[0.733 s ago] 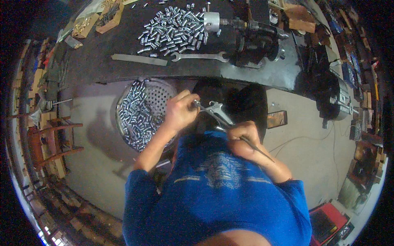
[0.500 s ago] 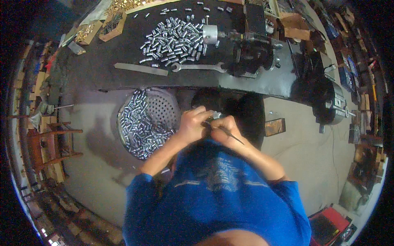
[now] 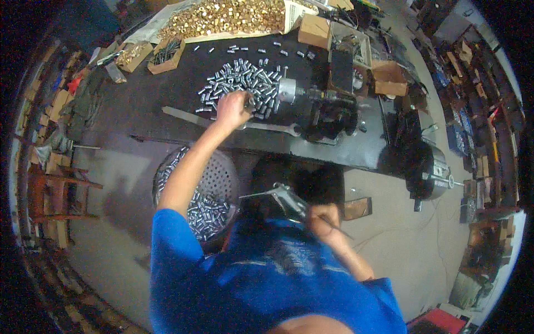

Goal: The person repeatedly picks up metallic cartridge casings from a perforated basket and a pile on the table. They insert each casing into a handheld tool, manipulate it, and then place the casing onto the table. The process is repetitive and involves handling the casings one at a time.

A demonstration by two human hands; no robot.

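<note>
Blue shirt (image 3: 267,284) fills the lower frame, nearest the camera. Right hand (image 3: 325,221) sits close to the chest, clenched around the grip of a grey air gun (image 3: 281,197) whose thin nozzle points left; a dark hose runs from the hand down to the right. Left of it, below the bench edge, a round perforated basket (image 3: 219,178) holds short silver sleeves (image 3: 207,212), heaped mostly at its lower side.

Left arm stretches up across the dark bench (image 3: 139,117). Left hand (image 3: 232,108) rests at the lower edge of a loose pile of silver sleeves (image 3: 242,83), fingers curled down onto them; whether it grips one, cannot tell. Flat metal bar (image 3: 181,114) lies just left of the wrist; a spanner (image 3: 275,128) lies just right of it. Black machine (image 3: 328,111) with a bright chuck stands right of the pile.

Farther back: small open brown box (image 3: 167,54) of dark parts at left, closed brown carton (image 3: 314,30) at centre right, another open carton (image 3: 389,78) right of the machine. Heap of brass nuts (image 3: 228,16) on pale sheeting lies along the far edge.
</note>
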